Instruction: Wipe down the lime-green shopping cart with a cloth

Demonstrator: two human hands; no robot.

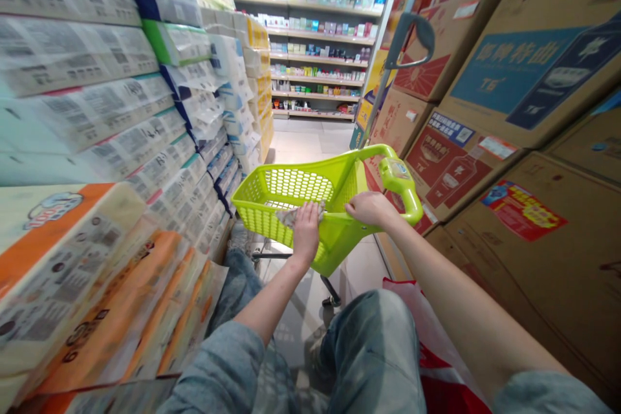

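Note:
A lime-green shopping cart (339,242) with a perforated basket stands in front of my knees on thin dark legs with casters. My left hand (306,226) presses a crumpled, pale patterned cloth (287,216) over the basket's near rim, fingers bent across it. Closed around the rim beside the handle is my right hand (371,208). The cart's looped handle (410,191) rises to the right of that hand, with a small label on its top. Part of the cloth is hidden under my left fingers.
Packs of tissue paper (97,207) are stacked high on the left. Cardboard cartons (524,65) form a wall on the right. A grey pole handle (412,42) leans by them. Shelves of small goods (317,42) stand at the aisle's end. A red-and-white bag (436,349) lies by my right knee.

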